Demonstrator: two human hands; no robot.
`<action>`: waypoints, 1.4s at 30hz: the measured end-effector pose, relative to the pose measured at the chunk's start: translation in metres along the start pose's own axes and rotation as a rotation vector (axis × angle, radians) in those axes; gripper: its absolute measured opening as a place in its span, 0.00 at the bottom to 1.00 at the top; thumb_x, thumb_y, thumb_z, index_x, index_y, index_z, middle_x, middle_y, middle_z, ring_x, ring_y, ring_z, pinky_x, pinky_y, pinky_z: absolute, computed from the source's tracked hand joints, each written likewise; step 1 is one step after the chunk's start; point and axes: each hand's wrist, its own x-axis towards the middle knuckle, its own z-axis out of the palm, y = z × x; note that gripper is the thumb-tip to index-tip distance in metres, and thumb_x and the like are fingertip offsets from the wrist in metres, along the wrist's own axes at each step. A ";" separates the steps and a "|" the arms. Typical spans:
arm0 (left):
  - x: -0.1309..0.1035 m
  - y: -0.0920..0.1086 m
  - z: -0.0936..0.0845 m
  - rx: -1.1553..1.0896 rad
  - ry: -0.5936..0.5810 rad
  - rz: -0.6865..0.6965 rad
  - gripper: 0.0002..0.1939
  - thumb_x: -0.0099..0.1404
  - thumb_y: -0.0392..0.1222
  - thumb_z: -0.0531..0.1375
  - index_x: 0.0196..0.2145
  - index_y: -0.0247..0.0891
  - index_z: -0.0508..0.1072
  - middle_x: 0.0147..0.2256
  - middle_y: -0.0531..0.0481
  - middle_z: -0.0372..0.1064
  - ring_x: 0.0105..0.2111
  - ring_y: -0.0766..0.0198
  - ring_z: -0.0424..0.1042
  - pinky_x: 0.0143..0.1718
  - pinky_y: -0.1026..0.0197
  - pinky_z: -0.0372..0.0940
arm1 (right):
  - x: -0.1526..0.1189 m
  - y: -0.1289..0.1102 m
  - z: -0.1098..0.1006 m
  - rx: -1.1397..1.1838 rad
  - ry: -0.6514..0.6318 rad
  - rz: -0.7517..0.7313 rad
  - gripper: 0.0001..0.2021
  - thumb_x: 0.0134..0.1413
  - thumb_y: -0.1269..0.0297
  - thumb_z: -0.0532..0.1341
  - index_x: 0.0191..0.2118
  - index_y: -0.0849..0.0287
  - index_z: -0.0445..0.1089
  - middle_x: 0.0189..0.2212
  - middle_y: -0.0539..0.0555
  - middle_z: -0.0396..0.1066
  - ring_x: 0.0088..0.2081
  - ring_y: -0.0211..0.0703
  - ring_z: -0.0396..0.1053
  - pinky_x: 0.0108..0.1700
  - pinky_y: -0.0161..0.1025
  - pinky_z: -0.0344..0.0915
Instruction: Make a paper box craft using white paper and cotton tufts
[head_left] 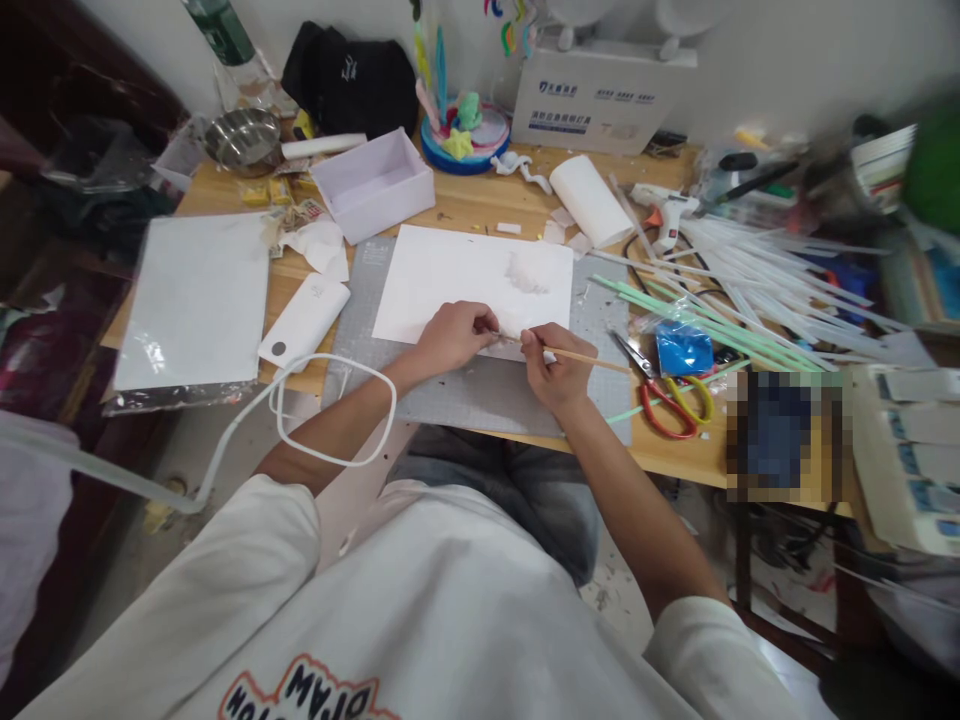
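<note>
My right hand (559, 370) is closed in a pinch around a thin wooden stick (592, 358), whose long end sticks out to the right. My left hand (457, 335) pinches at the stick's other end, its fingertips close to those of the right. Some whitish material shows between the two hands, too small to make out. Both hands are over the near edge of a white sheet of paper (442, 270), which lies on a grey cutting mat (480, 395). A loose heap of white, fluffy-looking bits (529, 271) rests on the sheet's right part.
Scissors (664, 395) with red and yellow handles lie to the right, near pale green strips (720, 320) and many white sticks (765, 270). A glue gun (671, 215) is behind them. A white power bank (305, 318) with a looping cable and an open box (375, 190) are on the left.
</note>
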 end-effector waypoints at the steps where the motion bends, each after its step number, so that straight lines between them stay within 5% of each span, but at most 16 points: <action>1: 0.000 -0.001 0.001 -0.009 0.001 0.003 0.03 0.60 0.35 0.65 0.34 0.37 0.79 0.32 0.49 0.78 0.32 0.64 0.73 0.37 0.60 0.65 | 0.000 0.000 0.000 0.002 -0.003 -0.002 0.20 0.68 0.52 0.53 0.26 0.54 0.68 0.21 0.53 0.71 0.25 0.40 0.68 0.29 0.39 0.59; 10: -0.016 -0.011 0.002 -0.120 0.002 0.043 0.16 0.58 0.30 0.62 0.44 0.40 0.72 0.37 0.51 0.77 0.33 0.66 0.73 0.39 0.62 0.66 | 0.016 -0.005 -0.001 -0.076 -0.113 -0.003 0.19 0.67 0.54 0.53 0.25 0.55 0.63 0.19 0.50 0.66 0.22 0.38 0.61 0.29 0.39 0.53; 20: -0.015 0.000 0.008 0.200 0.056 0.070 0.14 0.65 0.47 0.63 0.45 0.37 0.73 0.40 0.45 0.77 0.37 0.56 0.74 0.34 0.58 0.60 | 0.071 -0.021 0.006 -0.166 -0.376 0.028 0.14 0.59 0.63 0.62 0.22 0.56 0.67 0.17 0.50 0.65 0.22 0.39 0.55 0.32 0.41 0.52; 28: -0.002 -0.003 0.007 0.098 0.074 0.045 0.06 0.65 0.41 0.63 0.38 0.38 0.78 0.36 0.48 0.78 0.34 0.62 0.73 0.35 0.60 0.59 | 0.034 -0.005 -0.018 0.198 -0.019 0.280 0.20 0.66 0.51 0.57 0.25 0.57 0.69 0.15 0.46 0.65 0.18 0.35 0.62 0.25 0.35 0.55; 38: 0.006 -0.002 -0.013 0.082 -0.018 0.104 0.07 0.64 0.37 0.63 0.37 0.37 0.82 0.35 0.48 0.81 0.35 0.62 0.75 0.40 0.60 0.64 | 0.016 0.003 -0.002 0.326 -0.038 0.292 0.21 0.63 0.48 0.60 0.25 0.57 0.70 0.18 0.48 0.70 0.20 0.35 0.66 0.26 0.35 0.58; 42: 0.045 0.012 -0.031 0.195 0.156 0.194 0.09 0.66 0.39 0.61 0.37 0.37 0.82 0.36 0.46 0.80 0.37 0.60 0.75 0.43 0.58 0.64 | 0.013 0.011 0.005 0.387 0.003 0.335 0.21 0.63 0.47 0.60 0.25 0.57 0.70 0.17 0.48 0.69 0.19 0.35 0.64 0.24 0.35 0.57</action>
